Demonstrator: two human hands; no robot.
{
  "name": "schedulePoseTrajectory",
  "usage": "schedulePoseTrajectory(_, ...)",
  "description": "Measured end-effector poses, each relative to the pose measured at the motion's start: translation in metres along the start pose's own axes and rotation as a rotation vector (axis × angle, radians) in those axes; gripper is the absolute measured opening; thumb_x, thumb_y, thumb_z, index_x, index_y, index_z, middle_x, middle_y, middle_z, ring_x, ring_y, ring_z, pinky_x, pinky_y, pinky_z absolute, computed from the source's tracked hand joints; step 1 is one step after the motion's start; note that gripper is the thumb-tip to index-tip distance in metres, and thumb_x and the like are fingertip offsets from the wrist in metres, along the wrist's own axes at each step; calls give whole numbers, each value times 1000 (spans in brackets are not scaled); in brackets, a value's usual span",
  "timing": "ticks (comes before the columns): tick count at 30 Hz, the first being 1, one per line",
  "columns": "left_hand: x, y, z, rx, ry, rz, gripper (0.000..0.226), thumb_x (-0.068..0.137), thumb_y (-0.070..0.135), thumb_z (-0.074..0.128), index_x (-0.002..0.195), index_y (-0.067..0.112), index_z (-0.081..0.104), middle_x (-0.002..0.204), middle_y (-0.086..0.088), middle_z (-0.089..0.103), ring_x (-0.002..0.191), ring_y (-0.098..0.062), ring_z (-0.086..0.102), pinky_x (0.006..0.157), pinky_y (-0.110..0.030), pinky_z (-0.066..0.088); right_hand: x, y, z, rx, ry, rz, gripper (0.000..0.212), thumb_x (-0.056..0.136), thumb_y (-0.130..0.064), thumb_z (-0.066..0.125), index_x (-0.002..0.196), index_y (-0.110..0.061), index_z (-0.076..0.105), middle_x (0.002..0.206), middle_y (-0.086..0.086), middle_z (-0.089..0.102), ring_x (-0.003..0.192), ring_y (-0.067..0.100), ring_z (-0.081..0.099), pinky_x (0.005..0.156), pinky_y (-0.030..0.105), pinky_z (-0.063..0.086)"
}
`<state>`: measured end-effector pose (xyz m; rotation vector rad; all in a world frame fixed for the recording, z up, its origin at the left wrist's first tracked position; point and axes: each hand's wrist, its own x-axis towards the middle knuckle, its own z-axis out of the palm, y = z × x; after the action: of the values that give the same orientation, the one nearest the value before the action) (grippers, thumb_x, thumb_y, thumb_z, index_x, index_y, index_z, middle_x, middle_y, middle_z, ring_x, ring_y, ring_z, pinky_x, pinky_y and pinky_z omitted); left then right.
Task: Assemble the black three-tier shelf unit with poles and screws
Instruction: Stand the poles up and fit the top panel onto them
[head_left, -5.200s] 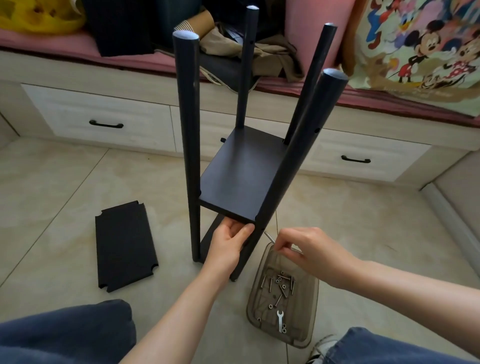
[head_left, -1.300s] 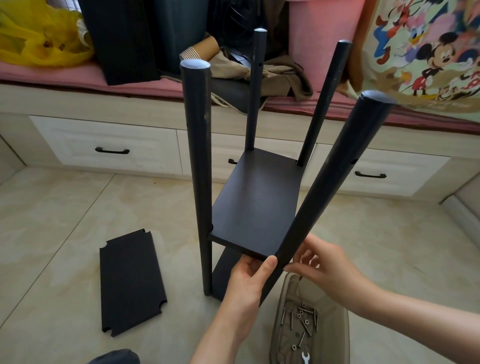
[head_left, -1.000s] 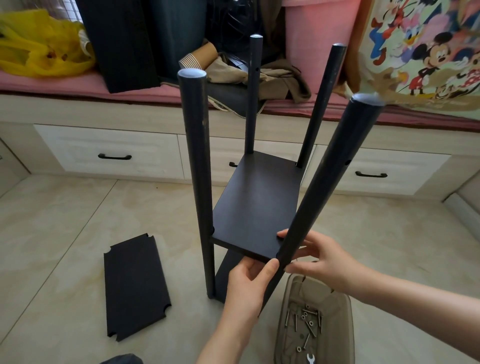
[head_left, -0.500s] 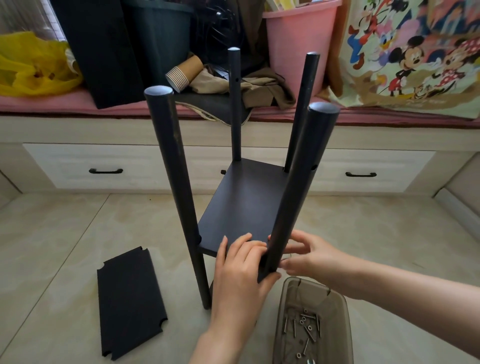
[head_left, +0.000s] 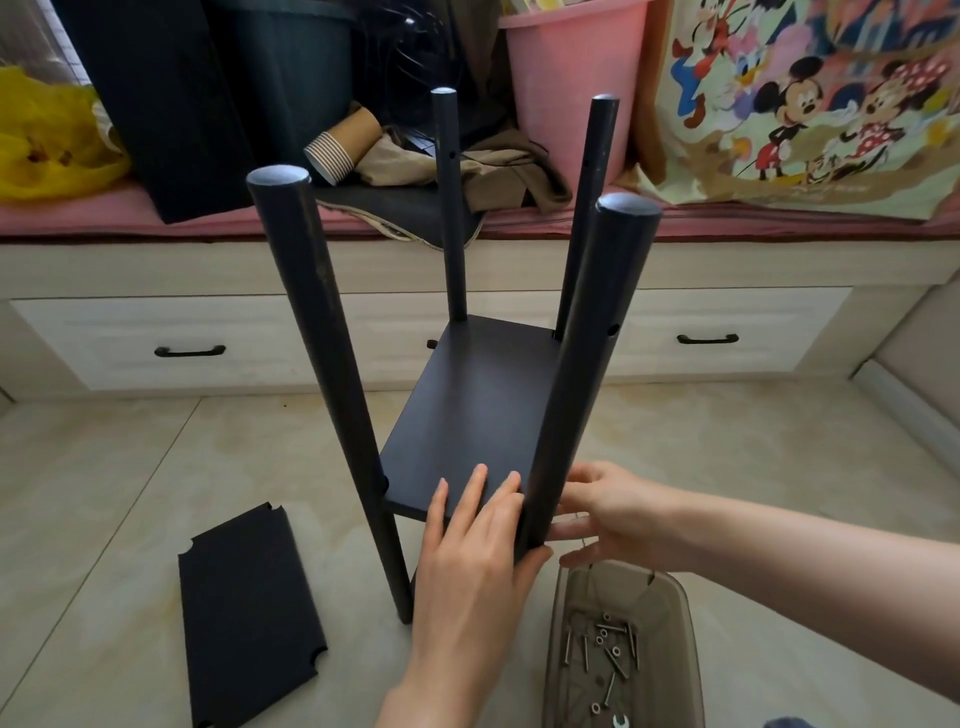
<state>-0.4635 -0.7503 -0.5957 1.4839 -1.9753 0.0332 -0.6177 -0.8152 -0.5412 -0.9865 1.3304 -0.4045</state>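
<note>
Black shelf unit is standing on the tiled floor, four poles rising above one fitted board. The left hand is lying flat on the board's near edge, fingers straight and together. The right hand is touching the near right pole. Its fingertips are hiding behind the pole, so whether they are pinching anything cannot be told. A loose panel and a screw tray are running off the bottom edge.

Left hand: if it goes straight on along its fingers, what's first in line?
The left hand lies flat on the shelf board. Along the fingers the board top looks free to its far edge, probably passing just left of the far right pole; depth is unclear.
</note>
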Motion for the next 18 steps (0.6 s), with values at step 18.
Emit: schedulePoseTrajectory(18,-7,-5,6,6,64,1,51,80,24,83,122,-1,69,124,-11,71,126,-30,62,113,-52,37,-7,61,-42,-112,-11,155,20,100,-15,57,118,-6,58,106,13,73,90,21,74,77,31,60)
